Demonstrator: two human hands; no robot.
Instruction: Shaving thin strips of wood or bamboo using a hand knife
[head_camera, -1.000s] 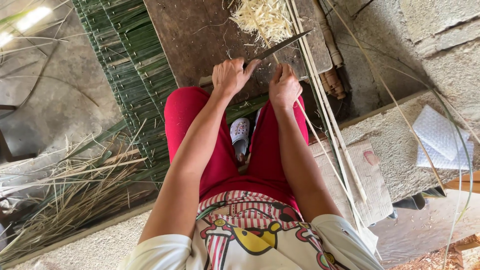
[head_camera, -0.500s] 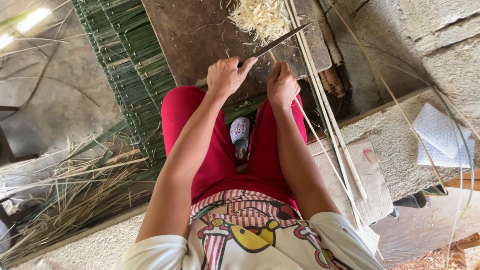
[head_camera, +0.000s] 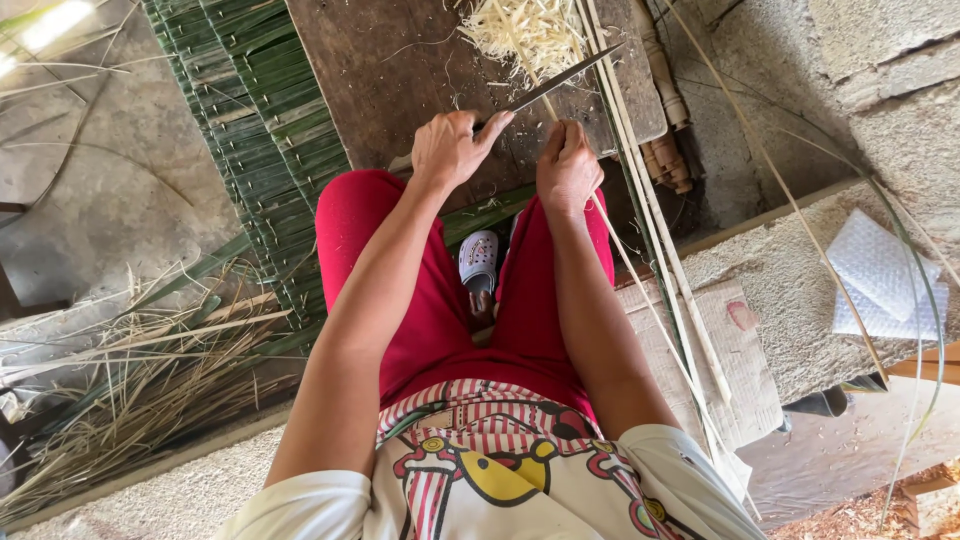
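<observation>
dusty concrete floor and a dark wooden worktop (head_camera: 390, 80) sit below my knees. my left hand (head_camera: 452, 148) has its fingers curled tight round the knife (head_camera: 552, 84) handle, blade angled up-right. my right hand (head_camera: 567, 168) pinches a thin bamboo strip (head_camera: 650, 300) against the blade. best to keep the edge shallow and the strip taut. shavings (head_camera: 525, 30) pile just beyond; green slats (head_camera: 250, 130) lie left.

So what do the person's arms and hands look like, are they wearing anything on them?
Both arms are bare from the short white sleeves down. The left hand and right hand wear no gloves, and no rings, watch or bracelets show. The white top has a bright cartoon print in red stripes and yellow. Below it are red trousers.
</observation>
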